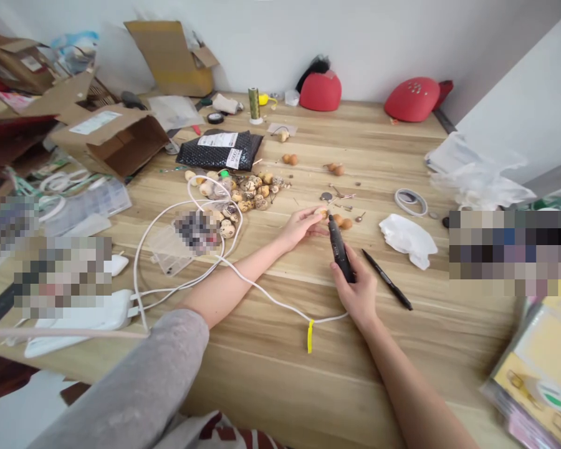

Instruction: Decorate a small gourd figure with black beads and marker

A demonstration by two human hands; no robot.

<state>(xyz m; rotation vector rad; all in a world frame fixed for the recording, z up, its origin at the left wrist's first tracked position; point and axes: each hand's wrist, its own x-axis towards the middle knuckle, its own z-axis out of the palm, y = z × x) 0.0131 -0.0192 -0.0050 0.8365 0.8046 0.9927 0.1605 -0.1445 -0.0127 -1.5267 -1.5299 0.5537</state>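
My left hand [301,226] rests on the wooden table [271,349] and pinches a small tan gourd [323,213] between its fingertips. My right hand [355,292] grips a black pen-shaped rotary tool [340,248], tip pointing at that gourd. A white cable [262,292] with a yellow tie [310,335] runs from the tool under my left forearm to a white power strip [93,315]. Two more small gourds [342,221] lie just right of the tip.
A pile of speckled gourds [243,193] lies behind my left hand. A black pen [387,279] and crumpled white tissue [407,239] sit to the right. Cardboard boxes [116,140], a black bubble bag [220,149], tape roll [410,201] and red objects [412,98] crowd the back.
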